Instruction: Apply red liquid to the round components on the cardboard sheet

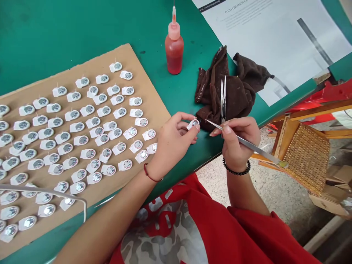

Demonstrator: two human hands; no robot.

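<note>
My left hand (173,141) pinches one small white part with a shiny metal disc (194,123) between thumb and fingertips, just above the green table (82,33) near its front edge. My right hand (238,137) grips metal tweezers (247,145); their thin tip points left and nearly touches the part. A second pair of tweezers (223,97) sticks up from the same hand, over a dark brown cloth (233,90).
A brown cardboard sheet (143,58) on the left carries several rows of the same white parts (82,126). A red squeeze bottle with a needle nozzle (174,46) stands behind. Printed paper (275,40) lies at the back right. A woven chair (305,156) stands beyond the table edge.
</note>
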